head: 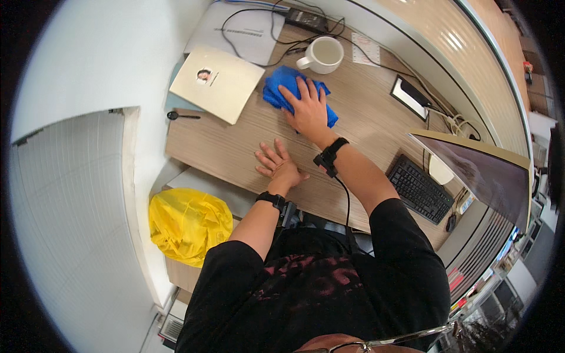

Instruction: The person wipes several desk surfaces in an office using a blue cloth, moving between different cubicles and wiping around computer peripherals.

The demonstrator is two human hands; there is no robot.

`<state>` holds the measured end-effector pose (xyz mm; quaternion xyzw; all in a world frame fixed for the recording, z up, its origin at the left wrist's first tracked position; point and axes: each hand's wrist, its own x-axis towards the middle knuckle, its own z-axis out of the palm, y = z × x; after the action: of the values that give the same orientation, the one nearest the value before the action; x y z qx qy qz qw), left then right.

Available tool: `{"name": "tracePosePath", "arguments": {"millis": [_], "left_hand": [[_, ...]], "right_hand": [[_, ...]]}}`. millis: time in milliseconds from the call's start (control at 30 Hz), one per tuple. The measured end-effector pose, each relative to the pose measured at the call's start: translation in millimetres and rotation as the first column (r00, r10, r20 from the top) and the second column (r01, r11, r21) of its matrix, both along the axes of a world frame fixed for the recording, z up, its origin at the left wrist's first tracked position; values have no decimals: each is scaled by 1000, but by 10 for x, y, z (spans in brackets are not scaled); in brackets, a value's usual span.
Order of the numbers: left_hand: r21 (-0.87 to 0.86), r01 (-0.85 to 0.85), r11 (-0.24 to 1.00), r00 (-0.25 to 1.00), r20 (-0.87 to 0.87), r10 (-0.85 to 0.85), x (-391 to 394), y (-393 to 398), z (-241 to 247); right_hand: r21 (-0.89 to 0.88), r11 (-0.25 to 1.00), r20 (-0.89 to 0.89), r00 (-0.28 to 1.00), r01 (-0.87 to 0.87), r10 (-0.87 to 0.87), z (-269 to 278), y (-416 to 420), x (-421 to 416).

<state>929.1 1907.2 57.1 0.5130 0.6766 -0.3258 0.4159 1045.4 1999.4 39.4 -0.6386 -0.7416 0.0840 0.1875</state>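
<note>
A crumpled blue cloth lies on the wood-grain desk, and my right hand presses down on it with the fingers spread over its folds. Part of the cloth is hidden under the palm. Nearer to me, my left hand rests on the desk close to the front edge, fingers apart, with nothing in it. Just beyond the cloth stands a white mug, its handle turned to the left. A cream-coloured booklet bearing a small portrait lies to the left of the cloth.
A small black spoon is near the left wall. Black cables run from a power adapter at the back. On the right stand a keyboard, a mouse and a monitor. A yellow bag sits below the desk's left front.
</note>
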Motion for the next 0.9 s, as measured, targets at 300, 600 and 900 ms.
{"name": "tracePosePath", "arguments": {"millis": [300,600,900], "left_hand": [[279,33,960,979,184,-87,-303,-266,-263],[706,-218,674,935,348,-62,-1421,-718,-152],[698,-601,389,798,496,344,-2028,-772,-357]], "right_hand": [[-133,963,33,970,-236,242,38,-394,-598],[-111,978,62,981,-178,185,-48,-738,-897],[-212,820,46,833,-531,551,93,-1021,-1738]]}}
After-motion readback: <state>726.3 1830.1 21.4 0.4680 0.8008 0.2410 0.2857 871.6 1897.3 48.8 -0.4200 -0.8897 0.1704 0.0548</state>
